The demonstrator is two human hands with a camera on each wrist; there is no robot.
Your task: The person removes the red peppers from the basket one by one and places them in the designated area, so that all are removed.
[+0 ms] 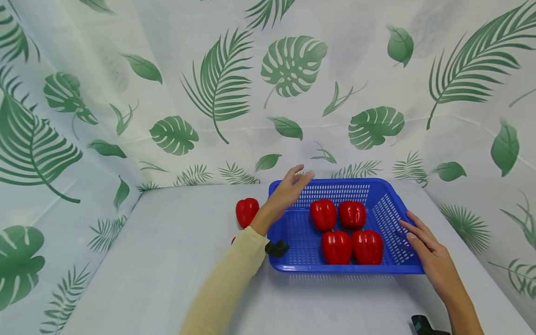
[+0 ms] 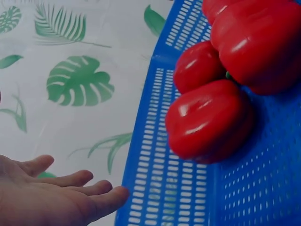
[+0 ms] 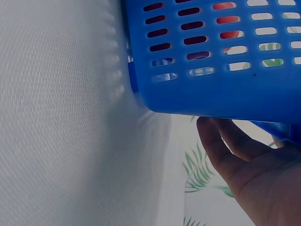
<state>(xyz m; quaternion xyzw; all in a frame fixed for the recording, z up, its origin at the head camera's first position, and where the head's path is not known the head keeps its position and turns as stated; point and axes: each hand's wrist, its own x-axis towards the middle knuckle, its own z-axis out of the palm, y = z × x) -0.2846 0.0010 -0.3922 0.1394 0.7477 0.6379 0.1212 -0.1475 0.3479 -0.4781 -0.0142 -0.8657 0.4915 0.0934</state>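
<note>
A blue perforated plastic basket [image 1: 293,268] stands on the table, holding several red bell peppers [image 1: 323,215]. My left hand [image 1: 286,193] is over the basket's left rim, its fingers extended and nothing in them. In the left wrist view, that hand [image 2: 61,197] lies palm up beside the basket's perforated wall. At the right rim, my right hand [image 1: 433,256] holds the basket, some fingers reaching over the edge. The right wrist view shows fingers [image 3: 221,146] against the basket's outside. Another red bell pepper [image 1: 247,211] sits on the table left of the basket.
A further red bit [image 1: 233,240] shows beside my left sleeve [image 1: 228,279], mostly hidden by it. The white table [image 1: 159,260] extends to the left and front. A leaf-printed cloth [image 1: 234,93] hangs behind and at both sides.
</note>
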